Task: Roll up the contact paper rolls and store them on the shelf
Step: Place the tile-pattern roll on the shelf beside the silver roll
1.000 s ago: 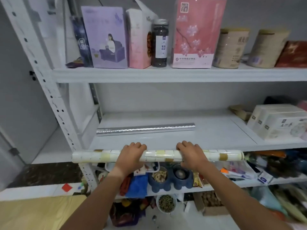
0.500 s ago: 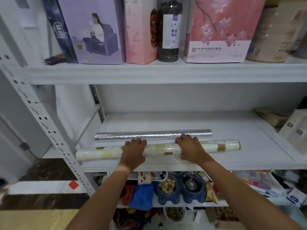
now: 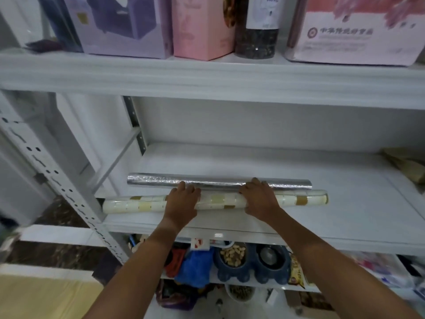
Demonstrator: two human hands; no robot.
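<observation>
A cream and tan tile-patterned contact paper roll point(image 3: 220, 201) lies lengthwise on the white middle shelf point(image 3: 345, 217), near its front edge. Just behind it, almost touching, lies a silver foil roll point(image 3: 220, 182). My left hand point(image 3: 182, 203) is curled over the patterned roll left of its middle. My right hand point(image 3: 259, 199) is curled over it right of the middle. The fingertips of both hands reach the silver roll. My thumbs are hidden under my hands.
The upper shelf point(image 3: 207, 77) carries a purple box point(image 3: 124, 26), a pink box point(image 3: 202, 28), a dark jar point(image 3: 257, 35) and a pink bag point(image 3: 354, 35). A perforated upright post point(image 3: 57, 180) stands at the left. A brown packet point(image 3: 404, 164) lies at the right. Blue pet bowls point(image 3: 250, 261) sit below.
The patterned roll has moved from in front of the shelf edge onto the middle shelf, up against the silver roll. My view has moved closer to the shelf.
</observation>
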